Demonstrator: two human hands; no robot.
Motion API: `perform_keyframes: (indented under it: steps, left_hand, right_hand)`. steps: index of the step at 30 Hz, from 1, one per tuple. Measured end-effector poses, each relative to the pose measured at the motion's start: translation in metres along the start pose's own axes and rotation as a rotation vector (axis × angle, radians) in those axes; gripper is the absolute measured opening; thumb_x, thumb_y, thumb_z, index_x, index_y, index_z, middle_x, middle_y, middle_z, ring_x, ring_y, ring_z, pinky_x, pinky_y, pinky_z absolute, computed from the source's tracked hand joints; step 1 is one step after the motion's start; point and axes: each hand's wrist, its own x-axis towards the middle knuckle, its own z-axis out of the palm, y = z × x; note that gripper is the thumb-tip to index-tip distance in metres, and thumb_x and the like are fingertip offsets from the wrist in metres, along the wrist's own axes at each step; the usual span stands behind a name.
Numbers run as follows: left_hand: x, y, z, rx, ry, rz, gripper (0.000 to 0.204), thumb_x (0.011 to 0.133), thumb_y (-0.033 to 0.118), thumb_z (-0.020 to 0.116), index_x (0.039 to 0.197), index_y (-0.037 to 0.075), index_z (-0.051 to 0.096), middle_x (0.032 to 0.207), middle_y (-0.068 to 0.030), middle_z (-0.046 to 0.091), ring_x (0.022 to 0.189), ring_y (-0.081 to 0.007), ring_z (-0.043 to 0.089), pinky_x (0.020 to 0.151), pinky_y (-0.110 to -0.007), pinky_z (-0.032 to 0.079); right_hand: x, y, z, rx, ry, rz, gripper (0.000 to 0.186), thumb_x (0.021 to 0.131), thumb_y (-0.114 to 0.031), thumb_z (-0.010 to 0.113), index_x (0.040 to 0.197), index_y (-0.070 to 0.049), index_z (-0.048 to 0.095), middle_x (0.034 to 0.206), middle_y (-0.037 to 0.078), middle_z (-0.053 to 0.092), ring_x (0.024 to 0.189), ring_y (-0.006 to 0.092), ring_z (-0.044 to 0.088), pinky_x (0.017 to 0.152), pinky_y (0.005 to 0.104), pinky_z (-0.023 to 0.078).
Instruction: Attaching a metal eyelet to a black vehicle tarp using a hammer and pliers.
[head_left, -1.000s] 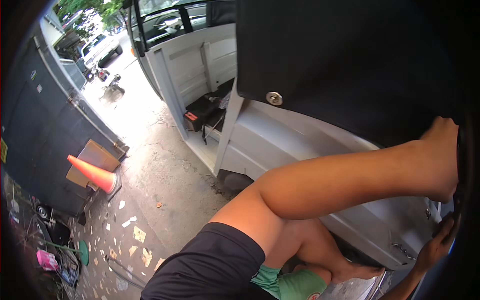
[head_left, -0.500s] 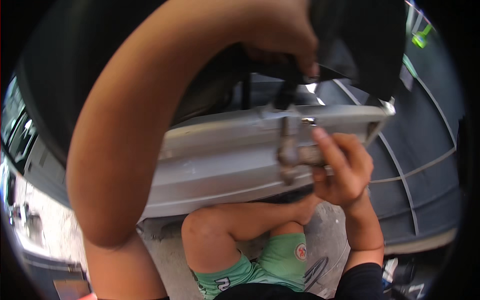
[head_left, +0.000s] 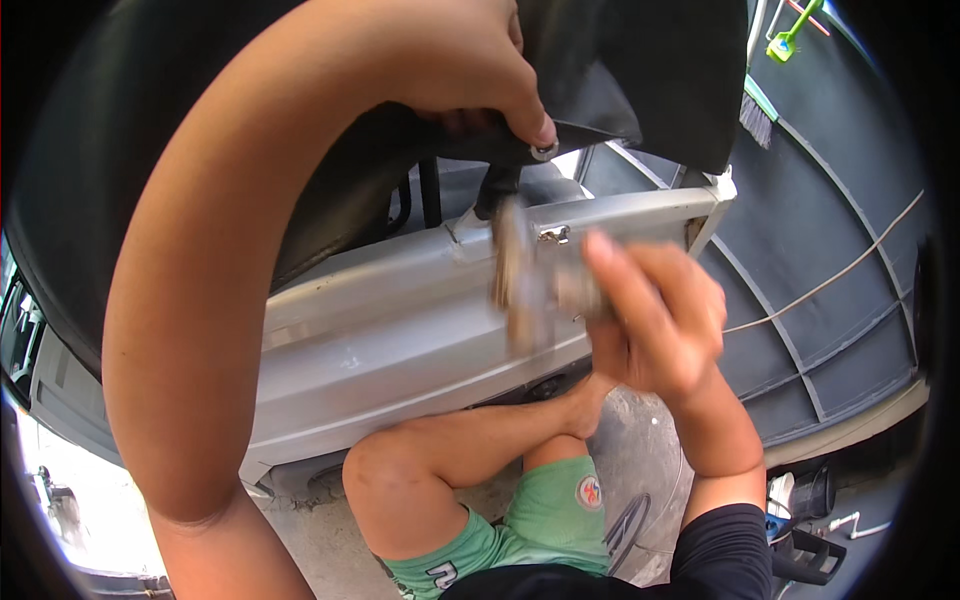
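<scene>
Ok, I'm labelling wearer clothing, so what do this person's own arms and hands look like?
The left hand and right hand are gloveless, with no watch showing. A short black sleeve shows on the right arm; no left sleeve is visible.

Looped cable (head_left: 634,522) on concrete floor (head_left: 645,428)

Left arm: Rising from the lower left, the left arm (head_left: 185,300) bends sharply at the elbow (head_left: 195,490) and arches over to the right.
Left hand: High at center, the left hand (head_left: 480,75) pinches, thumb (head_left: 538,122) angled downward, other fingers partly hidden.
Right arm: The right forearm (head_left: 715,430) reaches up and inward.
Right hand: The right hand (head_left: 660,315) grips, slightly blurred, one digit pointing upper left.
Legs: One bare knee (head_left: 395,485) is bent.
</scene>
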Motion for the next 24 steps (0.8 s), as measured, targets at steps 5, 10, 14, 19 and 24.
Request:
perform_keyframes:
  steps: [5, 10, 14, 19, 24]
  left_hand:
    - [0.01, -0.008, 0.001, -0.034, -0.045, -0.008, 0.042, 0.079, 0.039, 0.086, 0.076, -0.001, 0.076, 0.071, -0.0105, 0.072, 0.067, -0.0181, 0.067, 0.066, -0.032, 0.051]
    - [0.002, -0.007, 0.002, -0.023, -0.053, -0.004, 0.042, 0.082, 0.041, 0.084, 0.079, 0.0, 0.076, 0.072, -0.0084, 0.072, 0.069, -0.0164, 0.067, 0.066, -0.032, 0.051]
    - [0.014, -0.05, 0.026, -0.163, 0.108, 0.369, 0.023, 0.088, 0.02, 0.076, 0.092, -0.002, 0.074, 0.083, -0.0084, 0.074, 0.078, -0.0173, 0.07, 0.073, -0.03, 0.054]
    - [-0.02, -0.067, 0.068, -0.289, 0.308, 0.436, 0.022, 0.09, 0.009, 0.072, 0.109, -0.003, 0.069, 0.1, -0.0063, 0.071, 0.085, -0.0126, 0.064, 0.081, -0.027, 0.051]
    - [-0.011, -0.08, 0.091, -0.101, 0.578, 0.748, 0.024, 0.083, 0.006, 0.079, 0.103, -0.004, 0.068, 0.103, -0.0099, 0.067, 0.099, -0.0189, 0.063, 0.093, -0.028, 0.047]
  right_hand:
    - [0.005, -0.002, -0.001, 0.01, -0.038, 0.052, 0.039, 0.082, -0.005, 0.075, 0.121, 0.002, 0.073, 0.081, 0.013, 0.063, 0.061, 0.024, 0.062, 0.056, 0.0324, 0.052]
    - [0.005, 0.009, 0.012, -0.1, -0.011, 0.123, 0.052, 0.072, -0.008, 0.079, 0.124, -0.006, 0.074, 0.076, 0.006, 0.059, 0.058, 0.0218, 0.058, 0.052, 0.0338, 0.05]
    - [-0.004, 0.004, 0.009, -0.082, 0.005, 0.159, 0.053, 0.073, -0.01, 0.08, 0.125, -0.008, 0.074, 0.077, 0.006, 0.059, 0.06, 0.0218, 0.059, 0.054, 0.035, 0.05]
    - [-0.01, 0.002, 0.01, -0.049, -0.074, 0.17, 0.048, 0.077, -0.006, 0.079, 0.125, -0.006, 0.073, 0.081, 0.009, 0.062, 0.065, 0.0234, 0.061, 0.058, 0.0345, 0.052]
    - [-0.008, 0.007, 0.003, -0.04, -0.133, 0.203, 0.039, 0.086, -0.004, 0.076, 0.125, 0.0, 0.072, 0.089, 0.015, 0.068, 0.072, 0.0253, 0.066, 0.066, 0.032, 0.054]
